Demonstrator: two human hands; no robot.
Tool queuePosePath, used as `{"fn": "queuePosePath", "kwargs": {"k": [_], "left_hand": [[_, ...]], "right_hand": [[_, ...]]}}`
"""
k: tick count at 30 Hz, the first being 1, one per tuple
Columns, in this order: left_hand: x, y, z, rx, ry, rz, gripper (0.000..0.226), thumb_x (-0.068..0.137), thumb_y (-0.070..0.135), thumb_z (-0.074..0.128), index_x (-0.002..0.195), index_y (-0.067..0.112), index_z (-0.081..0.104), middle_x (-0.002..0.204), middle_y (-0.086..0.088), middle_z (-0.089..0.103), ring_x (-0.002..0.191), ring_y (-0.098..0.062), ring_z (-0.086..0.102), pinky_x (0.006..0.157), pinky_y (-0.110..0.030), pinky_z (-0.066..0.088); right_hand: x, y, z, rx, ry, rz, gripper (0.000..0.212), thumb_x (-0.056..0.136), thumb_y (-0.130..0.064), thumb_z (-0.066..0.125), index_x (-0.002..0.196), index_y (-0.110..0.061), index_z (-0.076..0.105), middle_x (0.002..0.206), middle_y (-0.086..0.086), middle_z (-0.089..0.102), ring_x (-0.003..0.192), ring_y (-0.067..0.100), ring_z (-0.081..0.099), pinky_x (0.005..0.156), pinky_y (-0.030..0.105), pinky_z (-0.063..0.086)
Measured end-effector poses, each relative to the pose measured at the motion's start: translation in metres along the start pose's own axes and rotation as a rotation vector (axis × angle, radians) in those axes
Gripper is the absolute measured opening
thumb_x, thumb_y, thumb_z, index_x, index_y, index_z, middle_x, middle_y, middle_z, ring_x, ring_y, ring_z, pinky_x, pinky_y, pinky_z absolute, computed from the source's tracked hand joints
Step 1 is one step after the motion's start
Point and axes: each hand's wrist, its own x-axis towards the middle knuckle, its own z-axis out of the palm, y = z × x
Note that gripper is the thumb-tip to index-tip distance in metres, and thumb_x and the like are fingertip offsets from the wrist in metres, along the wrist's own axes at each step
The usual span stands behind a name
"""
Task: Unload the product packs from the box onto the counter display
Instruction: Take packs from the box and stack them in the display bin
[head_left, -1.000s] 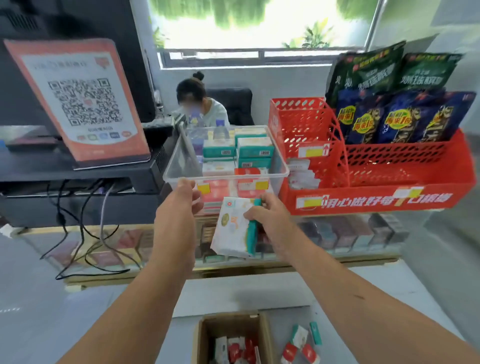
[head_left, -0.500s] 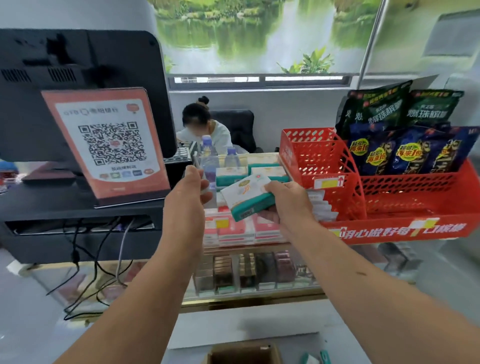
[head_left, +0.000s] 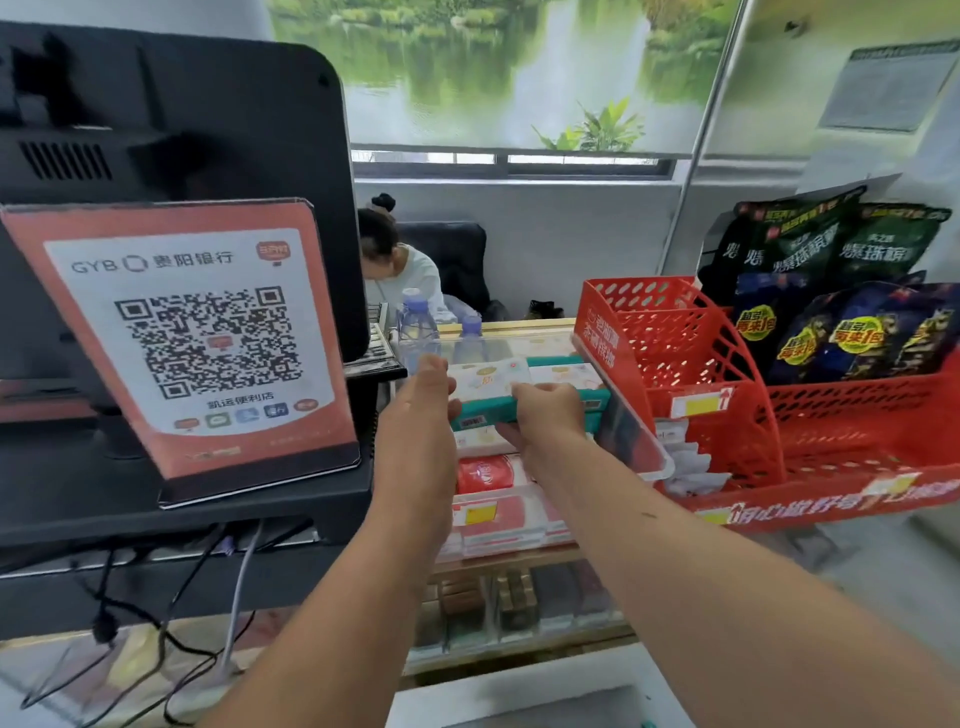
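Pack (head_left: 485, 387), white top and teal side, is held level at the top of the stack inside the clear tray (head_left: 626, 436) on the counter display. Right hand (head_left: 550, 415) is clamped on the pack's near right part, with fingers (head_left: 540, 391) curled over the top face and the thumb hidden beneath. Left hand (head_left: 422, 397) is set against the pack's left end, thumb raised. Its fingers are hidden behind the hand, so whether the pack or the tray rim is gripped cannot be told. Further teal packs (head_left: 566, 371) are seen just beyond, at the same level. Red packs (head_left: 485, 475) are stacked lower in the tray, under the held one. Red basket (head_left: 691, 364) is stood just beside the tray's right wall, and snack bags (head_left: 852, 312) are racked in its far right part. QR sign (head_left: 202, 338) is propped left of the tray, in front of a monitor (head_left: 182, 130). Water bottles (head_left: 415, 319) are stood behind the tray. A seated person (head_left: 400, 260) is seen beyond the counter.
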Motion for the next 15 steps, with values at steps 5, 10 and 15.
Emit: {"fn": "queuePosePath", "kwargs": {"k": [5, 10, 15], "left_hand": [[0.029, -0.01, 0.015, 0.039, 0.036, -0.016, 0.035, 0.104, 0.052, 0.038, 0.11, 0.029, 0.064, 0.102, 0.011, 0.065, 0.085, 0.002, 0.062, 0.069, -0.014, 0.046], [0.055, -0.032, 0.022, 0.028, 0.062, -0.045, 0.045, 0.095, 0.063, 0.047, 0.111, 0.029, 0.071, 0.096, 0.007, 0.074, 0.091, -0.005, 0.072, 0.081, -0.029, 0.058], [0.059, -0.036, 0.026, 0.01, 0.08, -0.051, 0.032, 0.107, 0.042, 0.041, 0.114, 0.023, 0.066, 0.084, 0.013, 0.071, 0.06, 0.01, 0.066, 0.048, -0.009, 0.047]], "right_hand": [[0.028, -0.004, 0.017, -0.039, -0.022, 0.0, 0.02, 0.095, -0.015, 0.059, 0.111, -0.02, 0.048, 0.113, 0.009, 0.057, 0.094, 0.022, 0.064, 0.075, 0.038, 0.062], [0.048, -0.007, 0.031, -0.1, 0.01, -0.024, 0.023, 0.096, -0.014, 0.052, 0.119, -0.016, 0.05, 0.118, 0.009, 0.056, 0.093, 0.021, 0.059, 0.082, 0.039, 0.059], [0.051, -0.007, 0.041, -0.174, 0.015, -0.05, 0.052, 0.095, -0.007, 0.043, 0.146, -0.016, 0.035, 0.138, 0.011, 0.05, 0.112, 0.028, 0.058, 0.075, 0.034, 0.05]]}}
